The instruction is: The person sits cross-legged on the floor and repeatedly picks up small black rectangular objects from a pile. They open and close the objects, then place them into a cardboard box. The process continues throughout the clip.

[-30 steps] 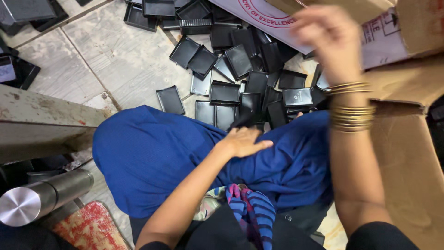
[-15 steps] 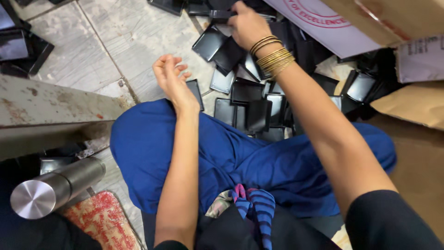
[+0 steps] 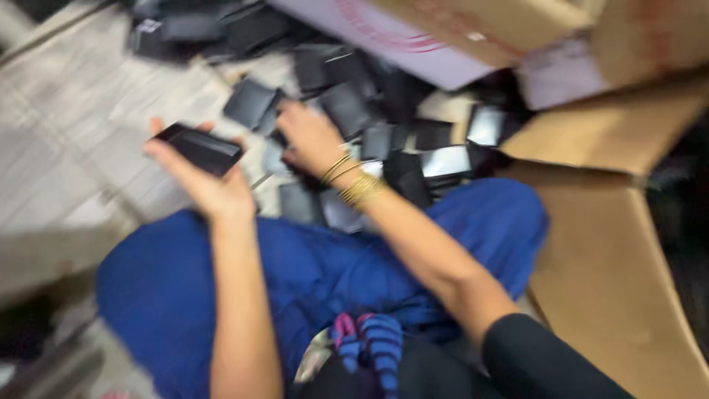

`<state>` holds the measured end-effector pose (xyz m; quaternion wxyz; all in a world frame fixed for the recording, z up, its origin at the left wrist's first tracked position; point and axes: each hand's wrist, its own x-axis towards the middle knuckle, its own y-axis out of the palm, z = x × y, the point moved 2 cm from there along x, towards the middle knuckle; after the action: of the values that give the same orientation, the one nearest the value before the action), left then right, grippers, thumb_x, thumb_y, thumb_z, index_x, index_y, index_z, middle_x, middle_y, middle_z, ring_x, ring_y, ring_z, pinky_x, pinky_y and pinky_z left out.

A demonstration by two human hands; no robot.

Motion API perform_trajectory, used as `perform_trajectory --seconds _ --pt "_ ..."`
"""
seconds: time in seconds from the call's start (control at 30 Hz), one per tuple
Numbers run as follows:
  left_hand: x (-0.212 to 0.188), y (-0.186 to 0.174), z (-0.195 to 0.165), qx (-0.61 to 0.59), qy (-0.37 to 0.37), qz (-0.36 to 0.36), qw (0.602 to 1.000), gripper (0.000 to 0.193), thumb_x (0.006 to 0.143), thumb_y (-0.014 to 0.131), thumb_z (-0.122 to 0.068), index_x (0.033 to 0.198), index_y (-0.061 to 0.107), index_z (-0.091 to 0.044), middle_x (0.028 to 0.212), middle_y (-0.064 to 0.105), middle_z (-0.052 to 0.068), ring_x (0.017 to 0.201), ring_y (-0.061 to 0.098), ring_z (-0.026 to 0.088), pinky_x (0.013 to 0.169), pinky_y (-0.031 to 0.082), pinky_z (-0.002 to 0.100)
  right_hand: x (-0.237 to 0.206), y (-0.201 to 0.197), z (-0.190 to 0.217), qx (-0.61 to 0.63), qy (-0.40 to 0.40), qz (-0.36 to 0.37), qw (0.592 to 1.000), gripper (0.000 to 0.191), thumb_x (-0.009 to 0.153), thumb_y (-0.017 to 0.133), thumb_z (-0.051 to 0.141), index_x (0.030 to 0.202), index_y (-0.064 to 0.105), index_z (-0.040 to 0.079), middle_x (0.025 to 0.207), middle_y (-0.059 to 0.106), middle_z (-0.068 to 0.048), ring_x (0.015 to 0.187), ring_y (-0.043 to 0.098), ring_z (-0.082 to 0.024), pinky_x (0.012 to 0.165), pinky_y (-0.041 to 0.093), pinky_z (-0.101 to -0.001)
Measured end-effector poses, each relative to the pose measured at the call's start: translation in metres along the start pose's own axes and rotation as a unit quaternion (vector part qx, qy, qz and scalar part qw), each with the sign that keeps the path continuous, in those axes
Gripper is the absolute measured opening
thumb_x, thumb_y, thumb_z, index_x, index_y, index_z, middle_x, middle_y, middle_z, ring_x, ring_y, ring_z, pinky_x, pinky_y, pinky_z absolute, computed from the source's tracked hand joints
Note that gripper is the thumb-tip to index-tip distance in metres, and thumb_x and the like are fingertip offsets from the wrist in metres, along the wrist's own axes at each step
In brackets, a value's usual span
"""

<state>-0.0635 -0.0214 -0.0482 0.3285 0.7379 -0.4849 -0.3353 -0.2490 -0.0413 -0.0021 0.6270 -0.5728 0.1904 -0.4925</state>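
My left hand (image 3: 210, 185) is raised palm-up over my blue-clad knee and holds a flat black rectangular tray (image 3: 199, 148). My right hand (image 3: 310, 137), with gold bangles on the wrist, reaches down into a heap of similar black trays (image 3: 384, 140) on the tiled floor. Its fingers rest on the pile; whether they grip one is blurred. The whole view is smeared by motion.
Flattened brown cardboard (image 3: 613, 251) lies at the right, and a cardboard box (image 3: 517, 22) and a white printed sheet (image 3: 399, 44) at the top. More black trays (image 3: 207, 29) are scattered at the top left. Pale floor tiles (image 3: 66, 133) show at the left.
My left hand, empty before, now holds a black tray. My right hand has come down lower into the pile. The view has shifted and blurred.
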Motion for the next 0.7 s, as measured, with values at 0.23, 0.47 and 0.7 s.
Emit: perform_trajectory --seconds 0.23,0.47,0.7 --pt "-0.015 0.011 0.003 0.088 -0.078 0.019 0.993 0.062 0.099 0.059 -0.057 0.151 0.045 -0.027 0.117 0.066 0.008 0.099 0.066 0.022 0.084 0.061 0.039 -0.025 -0.01 -0.021 0.278 0.197 -0.104 0.935 0.032 0.093 0.064 0.011 0.123 0.055 0.007 0.107 0.068 -0.009 0.105 0.071 -0.028 0.091 0.057 -0.0382" --pt "-0.073 0.051 0.038 0.12 -0.291 0.196 0.929 0.049 0.093 0.066 -0.033 0.135 0.06 -0.009 0.128 0.066 0.005 0.116 0.065 0.018 0.099 0.055 0.034 -0.08 -0.047 -0.011 0.237 0.138 -0.095 0.957 0.051 0.101 0.056 0.012 0.152 0.052 0.009 0.12 0.061 -0.017 0.113 0.065 -0.033 0.102 0.053 -0.0375" --pt "-0.092 0.052 0.058 0.191 -0.189 0.166 0.949 0.04 0.101 0.062 -0.024 0.136 0.057 -0.005 0.128 0.064 0.009 0.116 0.063 0.021 0.098 0.054 0.035 -0.106 -0.058 0.012 0.219 0.185 -0.006 0.958 0.083 0.089 0.077 0.042 0.147 0.042 -0.005 0.125 0.06 -0.028 0.116 0.061 -0.041 0.097 0.051 -0.0419"
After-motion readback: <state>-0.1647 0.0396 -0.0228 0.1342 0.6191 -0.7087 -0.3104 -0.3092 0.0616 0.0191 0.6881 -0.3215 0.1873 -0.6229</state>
